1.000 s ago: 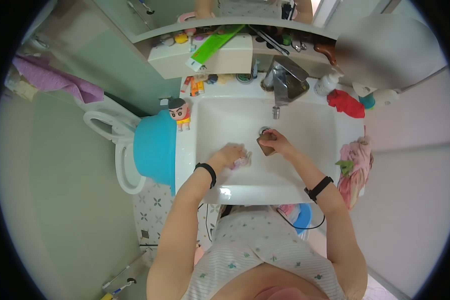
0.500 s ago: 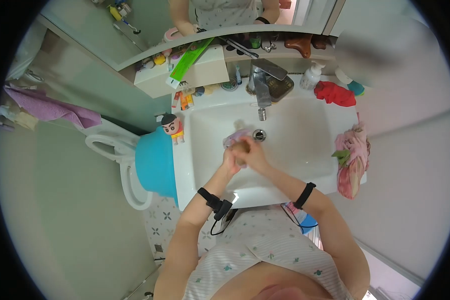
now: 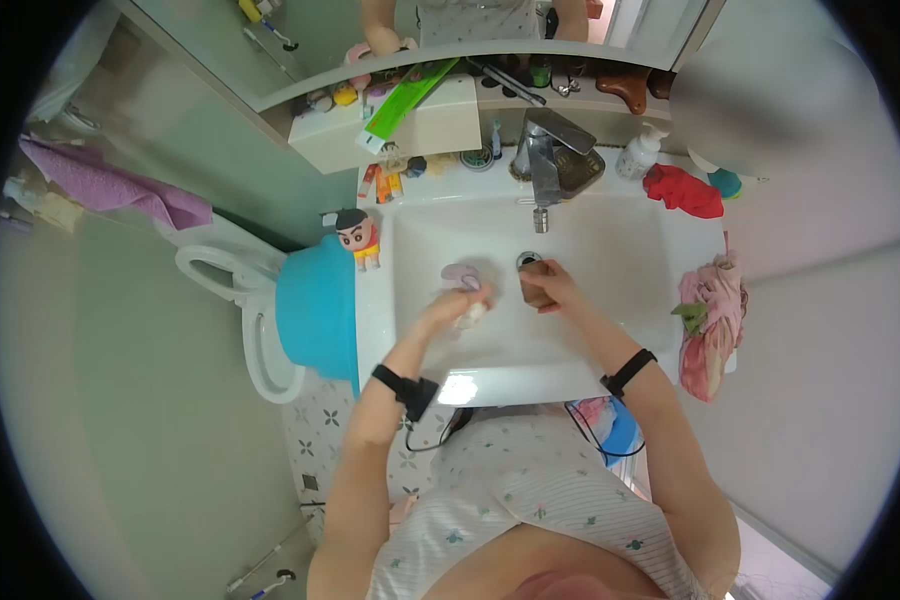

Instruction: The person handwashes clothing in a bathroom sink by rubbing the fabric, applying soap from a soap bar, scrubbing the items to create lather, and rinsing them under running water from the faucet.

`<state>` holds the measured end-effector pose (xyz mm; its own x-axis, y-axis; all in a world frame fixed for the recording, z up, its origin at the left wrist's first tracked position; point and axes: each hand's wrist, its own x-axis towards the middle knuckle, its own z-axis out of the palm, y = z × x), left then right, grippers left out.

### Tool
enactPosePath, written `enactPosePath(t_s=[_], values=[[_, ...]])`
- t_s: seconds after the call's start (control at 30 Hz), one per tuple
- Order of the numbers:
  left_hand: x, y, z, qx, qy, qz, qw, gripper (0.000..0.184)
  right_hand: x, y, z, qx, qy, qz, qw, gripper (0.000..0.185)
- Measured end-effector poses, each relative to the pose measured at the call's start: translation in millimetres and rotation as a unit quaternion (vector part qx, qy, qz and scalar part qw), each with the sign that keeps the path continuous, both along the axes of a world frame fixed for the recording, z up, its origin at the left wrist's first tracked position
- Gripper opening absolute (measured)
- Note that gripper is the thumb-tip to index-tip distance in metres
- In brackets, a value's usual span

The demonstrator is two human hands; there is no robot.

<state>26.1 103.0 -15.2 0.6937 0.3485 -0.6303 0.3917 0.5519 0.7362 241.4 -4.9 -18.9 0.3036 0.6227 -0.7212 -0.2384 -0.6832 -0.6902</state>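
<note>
Far to the left of my fingers, a purple towel (image 3: 120, 185) hangs near the white toilet (image 3: 262, 350). Closer in, but still left of my fingers, come a bright blue basin (image 3: 315, 312) and a small black-haired cartoon figure (image 3: 358, 238) in red and yellow, standing on the sink's edge. Inside the white sink (image 3: 420, 235), my left hand (image 3: 458, 300) is curled with its fingers clamped on a small, crumpled cloth (image 3: 460, 273). The cloth is pale lilac where it spreads beyond my knuckles and whitish where it bunches on the near side of my fingertips; the edges there are blurred. To the right of these fingers, across a gap of bare sink, is a plain brown block (image 3: 535, 288), squared at the corners and soap-like. It is pinched in the fingers of my right hand (image 3: 562, 287), the thumb side toward the tap. The drain (image 3: 529, 261) sits just beyond the block, and the grey metal tap (image 3: 543, 170) rises farther out, past my fingertips. Well to the right of my fingers, a red cloth (image 3: 683, 190) and a crumpled pink cloth (image 3: 710, 320) lie on the sink's edge. Half a second ago my hands were together, the block against the cloth; now they are apart, with the block over by the drain.
</note>
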Motion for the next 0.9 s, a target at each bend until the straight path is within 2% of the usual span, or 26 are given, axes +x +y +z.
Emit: enactPosePath(t_s=[0.03, 0.07, 0.13, 0.17, 0.23, 0.27, 0.33, 0.37, 0.43, 0.47, 0.53, 0.57, 0.63, 0.67, 0.7, 0.73, 0.8, 0.87, 0.9], values=[[-2.2, 7.1, 9.5, 0.054, 0.078, -0.085, 0.992, 0.051, 8.3, -1.4, 1.4, -0.003, 0.0, 0.002, 1.0, 0.065], [-2.9, 14.7, 19.5, 0.191, 0.195, -0.271, 0.923, 0.062, 17.1, -0.9, 3.1, 0.003, -0.013, 0.028, 1.0, 0.065], [-3.2, 13.7, 12.6, 0.314, 0.298, -0.442, 0.786, 0.076, 32.1, 2.1, 10.3, 0.009, -0.017, 0.066, 0.998, 0.07], [-3.8, 5.0, -11.7, 0.442, 0.308, -0.335, 0.773, 0.083, 33.6, 2.9, 12.0, 0.008, -0.014, 0.063, 0.998, 0.07], [4.7, -13.8, -23.5, 0.56, 0.305, -0.219, 0.739, 0.091, 39.2, 4.7, 15.0, -0.003, -0.008, 0.073, 0.997, 0.071], [12.3, -22.1, -26.0, 0.547, 0.331, -0.352, 0.684, 0.093, 37.9, 3.4, 11.6, -0.004, -0.012, 0.072, 0.997, 0.071], [19.1, -25.0, -35.0, 0.533, 0.351, -0.469, 0.611, 0.098, 33.6, 12.0, -0.2, 0.016, -0.042, 0.103, 0.994, 0.069], [15.4, -25.0, -64.3, 0.613, 0.296, -0.423, 0.598, 0.084, 35.9, 21.0, -1.2, 0.02, -0.047, 0.103, 0.993, 0.069], [4.3, -20.0, -105.5, 0.676, 0.241, -0.381, 0.584, 0.072, 28.1, 19.8, -10.7, 0.013, -0.003, 0.103, 0.995, 0.071], [2.7, -2.0, -115.2, 0.515, 0.172, -0.334, 0.77, 0.054, 28.0, 21.7, -9.9, -0.005, 0.024, 0.114, 0.993, 0.071], [8.9, 14.8, -91.5, 0.322, 0.096, -0.265, 0.903, 0.038, 25.6, 19.5, -11.1, -0.001, 0.034, 0.113, 0.993, 0.072], [19.6, 14.8, -40.0, 0.371, 0.065, -0.347, 0.859, 0.025, 26.6, 19.3, -10.2, 0.003, 0.037, 0.107, 0.994, 0.073], [28.8, 10.5, -33.5, 0.415, 0.032, -0.43, 0.801, 0.013, 18.1, 13.4, 1.5, 0.029, 0.037, 0.09, 0.995, 0.071], [26.8, 7.3, -76.0, 0.18, -0.009, -0.205, 0.962, 0.015, 9.7, 10.7, 6.2, 0.053, 0.034, 0.078, 0.995, 0.07], [29.3, 5.5, -99.4, -0.077, -0.049, 0.047, 0.995, 0.017, -9.9, 9.2, -8.5, 0.056, 0.034, 0.074, 0.995, 0.07], [40.7, -6.2, -77.4, -0.121, -0.056, 0.105, 0.985, 0.021, -37.6, 6.2, -38.6, 0.144, -0.06, 0.081, 0.984, 0.069], [58.9, -28.3, -33.2, -0.162, -0.054, 0.212, 0.962, 0.033, -51.0, 13.7, -48.7, 0.229, -0.155, 0.087, 0.957, 0.069], [59.0, -26.8, -30.7, -0.17, -0.051, 0.173, 0.969, 0.043, -42.3, 26.3, -27.0, 0.132, -0.169, 0.014, 0.977, 0.066], [59.1, -26.1, -29.2, -0.173, -0.049, 0.154, 0.972, 0.049, -45.6, 28.0, -19.5, 0.135, -0.17, 0.015, 0.976, 0.066]])
